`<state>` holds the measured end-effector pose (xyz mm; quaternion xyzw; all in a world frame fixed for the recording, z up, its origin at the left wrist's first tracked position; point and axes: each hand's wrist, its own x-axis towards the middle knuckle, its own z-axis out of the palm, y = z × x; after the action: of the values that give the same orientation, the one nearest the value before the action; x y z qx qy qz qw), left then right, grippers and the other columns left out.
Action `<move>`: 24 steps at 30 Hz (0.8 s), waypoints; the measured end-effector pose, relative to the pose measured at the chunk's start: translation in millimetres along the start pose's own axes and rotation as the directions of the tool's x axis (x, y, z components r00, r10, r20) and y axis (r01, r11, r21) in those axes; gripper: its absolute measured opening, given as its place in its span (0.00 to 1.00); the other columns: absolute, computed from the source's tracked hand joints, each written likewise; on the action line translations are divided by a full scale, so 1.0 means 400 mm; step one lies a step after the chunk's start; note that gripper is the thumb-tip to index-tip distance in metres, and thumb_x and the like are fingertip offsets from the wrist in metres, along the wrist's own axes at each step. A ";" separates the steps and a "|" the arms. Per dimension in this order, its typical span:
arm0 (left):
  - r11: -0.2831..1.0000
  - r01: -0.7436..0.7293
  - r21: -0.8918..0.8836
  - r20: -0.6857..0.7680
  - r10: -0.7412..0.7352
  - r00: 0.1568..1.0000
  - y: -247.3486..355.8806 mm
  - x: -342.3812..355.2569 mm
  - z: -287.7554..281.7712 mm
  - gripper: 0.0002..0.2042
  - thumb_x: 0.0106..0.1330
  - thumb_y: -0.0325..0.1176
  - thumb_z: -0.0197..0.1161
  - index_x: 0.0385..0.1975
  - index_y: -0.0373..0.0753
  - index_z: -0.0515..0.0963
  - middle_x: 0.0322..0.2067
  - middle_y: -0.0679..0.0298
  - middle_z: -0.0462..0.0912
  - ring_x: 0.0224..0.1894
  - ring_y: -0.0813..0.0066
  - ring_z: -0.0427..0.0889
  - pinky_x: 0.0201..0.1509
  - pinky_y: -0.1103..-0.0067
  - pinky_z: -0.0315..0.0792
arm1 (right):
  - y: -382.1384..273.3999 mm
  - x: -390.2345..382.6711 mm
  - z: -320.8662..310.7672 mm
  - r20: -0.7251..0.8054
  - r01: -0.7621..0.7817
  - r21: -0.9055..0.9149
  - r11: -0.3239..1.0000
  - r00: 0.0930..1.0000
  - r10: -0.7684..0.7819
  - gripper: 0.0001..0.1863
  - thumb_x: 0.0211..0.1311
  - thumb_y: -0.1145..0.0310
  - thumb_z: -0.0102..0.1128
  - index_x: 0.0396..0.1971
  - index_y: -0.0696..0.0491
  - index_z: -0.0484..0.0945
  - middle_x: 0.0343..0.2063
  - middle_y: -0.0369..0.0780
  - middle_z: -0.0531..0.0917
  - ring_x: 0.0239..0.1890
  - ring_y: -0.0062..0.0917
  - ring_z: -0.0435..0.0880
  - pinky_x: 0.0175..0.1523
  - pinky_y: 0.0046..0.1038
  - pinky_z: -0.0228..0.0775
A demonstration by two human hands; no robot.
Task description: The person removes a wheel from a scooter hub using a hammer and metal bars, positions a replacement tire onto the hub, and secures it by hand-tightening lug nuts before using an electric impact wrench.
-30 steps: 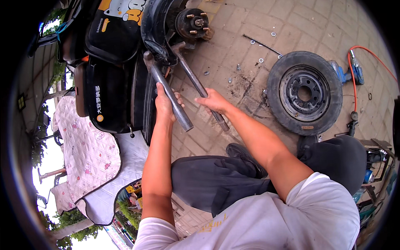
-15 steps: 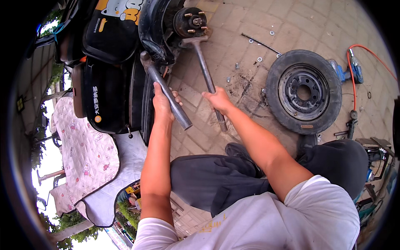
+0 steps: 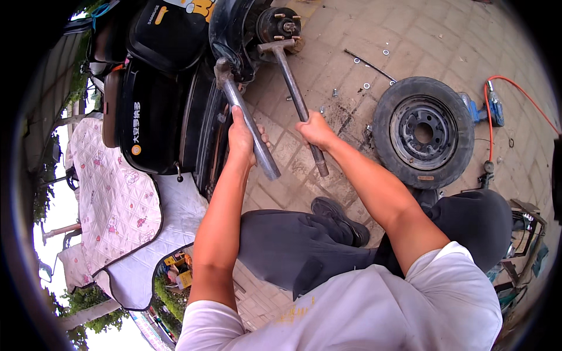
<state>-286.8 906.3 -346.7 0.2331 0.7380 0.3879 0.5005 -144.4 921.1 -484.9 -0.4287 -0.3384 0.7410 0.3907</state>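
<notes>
L hand (image 3: 241, 139) wrapped round thick hammer (image 3: 237, 96), R hand (image 3: 318, 131) round thinner hammer (image 3: 293, 85), w/ grip undersides hidden & veh. (image 3: 153, 111) cut off.

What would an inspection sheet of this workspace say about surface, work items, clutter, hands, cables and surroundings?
Surface: beige stone-like paving, dark stains.
Work items: thick grey metal hammer; T-shaped dark metal hammer, head near the black round studded hub, contact unclear; black rubber-tyred steel wheel.
Clutter: small silver washers, silver nut-like pieces, thin dark rod, blue-black power tool.
Hands: left hand grips thick hammer; right hand grips T-shaped hammer.
Cables: orange flexible hose beside power tool.
Surroundings: glossy black vehicle, pink-white quilted cover, green foliage.
</notes>
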 end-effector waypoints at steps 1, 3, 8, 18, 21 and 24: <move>0.999 -0.014 -0.043 -0.028 0.013 1.000 -0.006 0.010 -0.011 0.29 0.68 0.65 0.38 0.27 0.40 0.63 0.17 0.61 0.68 0.14 0.69 0.69 0.17 0.72 0.69 | 0.009 0.003 0.016 0.031 -0.060 0.056 0.997 0.998 0.058 0.07 0.53 0.76 0.55 0.28 0.60 0.66 0.12 0.38 0.68 0.09 0.24 0.69 0.12 0.29 0.64; 0.995 -0.013 -0.104 -0.082 0.005 0.997 0.003 0.016 -0.026 0.29 0.68 0.65 0.38 0.27 0.40 0.64 0.17 0.61 0.68 0.15 0.69 0.69 0.17 0.71 0.69 | 0.040 -0.006 0.056 0.099 -0.198 0.158 0.967 0.978 0.184 0.07 0.53 0.76 0.55 0.27 0.60 0.67 0.11 0.38 0.68 0.09 0.24 0.70 0.13 0.30 0.64; 0.996 -0.050 -0.069 -0.101 0.043 0.994 0.001 0.044 -0.017 0.29 0.68 0.64 0.38 0.29 0.39 0.65 0.17 0.61 0.68 0.15 0.69 0.70 0.19 0.71 0.70 | 0.032 0.029 0.090 0.111 -0.323 0.408 0.854 0.946 0.304 0.07 0.53 0.76 0.57 0.28 0.60 0.67 0.14 0.38 0.69 0.10 0.24 0.69 0.13 0.30 0.63; 0.987 -0.076 -0.141 -0.107 0.061 0.992 0.020 0.046 -0.025 0.29 0.68 0.64 0.40 0.31 0.39 0.66 0.18 0.61 0.70 0.15 0.69 0.71 0.18 0.73 0.70 | 0.107 0.014 -0.013 -0.032 -0.269 0.498 0.825 0.944 0.328 0.08 0.54 0.75 0.57 0.27 0.58 0.67 0.14 0.37 0.68 0.11 0.22 0.68 0.14 0.27 0.63; 0.979 -0.113 -0.167 -0.145 0.089 0.985 0.021 0.030 -0.042 0.28 0.69 0.63 0.39 0.32 0.39 0.66 0.18 0.62 0.68 0.16 0.71 0.68 0.19 0.75 0.68 | 0.113 0.039 -0.065 -0.100 -0.183 0.708 0.682 0.930 0.353 0.06 0.54 0.76 0.55 0.25 0.58 0.67 0.14 0.38 0.68 0.12 0.22 0.68 0.16 0.27 0.65; 0.973 -0.181 -0.141 -0.253 0.141 0.957 0.012 0.018 -0.073 0.28 0.67 0.64 0.42 0.30 0.39 0.65 0.17 0.62 0.68 0.15 0.71 0.69 0.18 0.72 0.70 | 0.018 0.036 -0.038 -0.133 -0.201 0.495 0.845 0.944 0.303 0.06 0.54 0.77 0.54 0.24 0.57 0.66 0.14 0.38 0.69 0.12 0.23 0.69 0.16 0.29 0.66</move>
<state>-316.7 904.4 -341.2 0.2023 0.7377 0.5116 0.3912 -137.3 932.7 -502.4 -0.4352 -0.0445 0.7976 0.4154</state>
